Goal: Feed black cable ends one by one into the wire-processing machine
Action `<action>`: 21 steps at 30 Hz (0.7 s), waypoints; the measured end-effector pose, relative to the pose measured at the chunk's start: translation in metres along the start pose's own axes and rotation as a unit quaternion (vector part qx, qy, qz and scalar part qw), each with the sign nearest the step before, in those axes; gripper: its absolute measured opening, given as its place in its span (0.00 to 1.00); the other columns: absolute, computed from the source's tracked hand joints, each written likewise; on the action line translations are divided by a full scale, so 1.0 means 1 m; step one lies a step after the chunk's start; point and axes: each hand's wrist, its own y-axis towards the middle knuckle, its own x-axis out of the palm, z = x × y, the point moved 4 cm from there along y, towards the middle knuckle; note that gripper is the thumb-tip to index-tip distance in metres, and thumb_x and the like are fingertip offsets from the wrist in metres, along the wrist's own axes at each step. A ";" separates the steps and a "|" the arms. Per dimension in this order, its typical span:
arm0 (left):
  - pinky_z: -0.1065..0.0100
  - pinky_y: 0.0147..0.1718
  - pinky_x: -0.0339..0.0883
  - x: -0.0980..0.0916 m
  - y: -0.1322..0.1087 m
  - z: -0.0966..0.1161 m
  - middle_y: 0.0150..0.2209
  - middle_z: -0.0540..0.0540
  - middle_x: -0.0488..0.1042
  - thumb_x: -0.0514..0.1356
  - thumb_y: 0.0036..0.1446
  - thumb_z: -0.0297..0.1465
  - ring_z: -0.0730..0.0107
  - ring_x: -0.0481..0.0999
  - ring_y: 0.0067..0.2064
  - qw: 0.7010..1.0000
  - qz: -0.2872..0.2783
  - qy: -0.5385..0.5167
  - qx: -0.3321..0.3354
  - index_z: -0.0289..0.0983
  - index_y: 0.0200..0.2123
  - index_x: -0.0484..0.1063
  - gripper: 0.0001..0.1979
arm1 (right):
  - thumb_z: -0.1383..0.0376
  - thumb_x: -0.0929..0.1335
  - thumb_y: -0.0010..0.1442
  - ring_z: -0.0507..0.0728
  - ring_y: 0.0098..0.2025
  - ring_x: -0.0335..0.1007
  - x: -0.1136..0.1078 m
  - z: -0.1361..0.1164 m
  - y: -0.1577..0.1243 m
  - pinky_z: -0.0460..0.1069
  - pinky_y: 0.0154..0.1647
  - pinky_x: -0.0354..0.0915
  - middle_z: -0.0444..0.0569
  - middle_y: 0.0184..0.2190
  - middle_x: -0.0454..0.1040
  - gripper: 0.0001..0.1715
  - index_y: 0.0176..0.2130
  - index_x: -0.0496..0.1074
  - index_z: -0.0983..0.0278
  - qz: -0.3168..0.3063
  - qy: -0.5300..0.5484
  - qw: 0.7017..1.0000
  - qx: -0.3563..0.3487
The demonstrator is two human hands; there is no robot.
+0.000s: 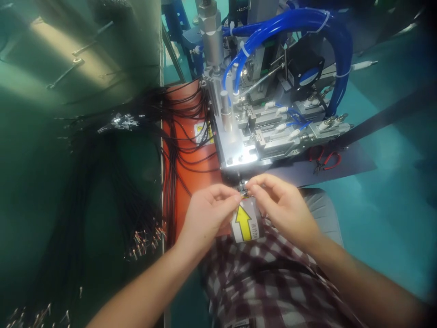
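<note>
"Blue hoses (290, 20) arch over a silver machine (247, 154) in the head view. What's in front of it?"

"The left hand (211, 207), thumb pinched to forefinger, with a thin piece (243, 195) at the tips."

"And the right hand (283, 202)?"

"Its thumb and forefinger are drawn close beside a small fitting (242, 186) near the machine's front edge. Whether they grip anything, I can't tell."

"So where is the thin piece?"

"Between the two hands, just beside the fitting and above a label (243, 223) with a yellow arrow. It's too small to tell whether piece and fitting touch."

"Which step would you call it?"

"Fine two-handed positioning, I'd judge. The next move calls for a steady left pinch and small fingertip corrections, clear of the black cables (173, 182) on the orange surface (201, 177)."
</note>
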 end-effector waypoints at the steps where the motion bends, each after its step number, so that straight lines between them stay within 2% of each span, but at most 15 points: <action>1: 0.79 0.13 0.50 0.000 -0.001 0.000 0.11 0.58 0.57 0.65 0.51 0.36 0.82 0.53 0.14 1.000 0.003 0.002 -0.006 0.36 0.27 0.71 0.10 | 0.63 0.67 0.63 0.52 0.28 0.67 -0.001 -0.002 0.001 0.47 0.28 0.63 0.45 0.31 0.74 0.06 0.36 0.72 0.63 0.001 -0.008 1.000 -0.008; 4: 0.79 0.13 0.53 0.000 -0.002 0.002 0.11 0.58 0.57 0.65 0.49 0.35 0.82 0.53 0.14 1.000 0.014 0.009 -0.011 0.36 0.26 0.70 0.10 | 0.65 0.68 0.60 0.53 0.30 0.69 0.000 -0.007 0.004 0.48 0.30 0.64 0.46 0.30 0.76 0.05 0.32 0.73 0.64 -0.004 -0.024 0.999 -0.025; 9: 0.79 0.13 0.51 0.001 -0.001 0.003 0.12 0.58 0.58 0.65 0.49 0.34 0.83 0.52 0.14 1.000 0.014 0.008 0.002 0.35 0.26 0.71 0.09 | 0.64 0.68 0.59 0.53 0.28 0.68 0.004 -0.006 0.005 0.47 0.29 0.64 0.45 0.27 0.73 0.07 0.30 0.71 0.64 -0.019 -0.001 1.000 0.003; 17: 0.78 0.14 0.51 0.000 -0.002 0.001 0.12 0.58 0.58 0.67 0.48 0.37 0.82 0.53 0.15 1.000 0.015 0.000 0.003 0.35 0.26 0.71 0.12 | 0.62 0.68 0.60 0.48 0.21 0.59 0.008 -0.002 0.003 0.44 0.21 0.58 0.40 0.21 0.65 0.10 0.29 0.66 0.64 -0.040 0.094 0.992 0.067; 21: 0.80 0.15 0.48 0.000 0.000 0.002 0.13 0.57 0.60 0.66 0.49 0.35 0.84 0.53 0.15 0.999 0.010 -0.002 0.036 0.34 0.25 0.71 0.10 | 0.64 0.67 0.61 0.49 0.24 0.60 0.007 -0.004 0.000 0.44 0.24 0.60 0.41 0.23 0.65 0.09 0.29 0.66 0.63 -0.014 0.066 0.997 0.021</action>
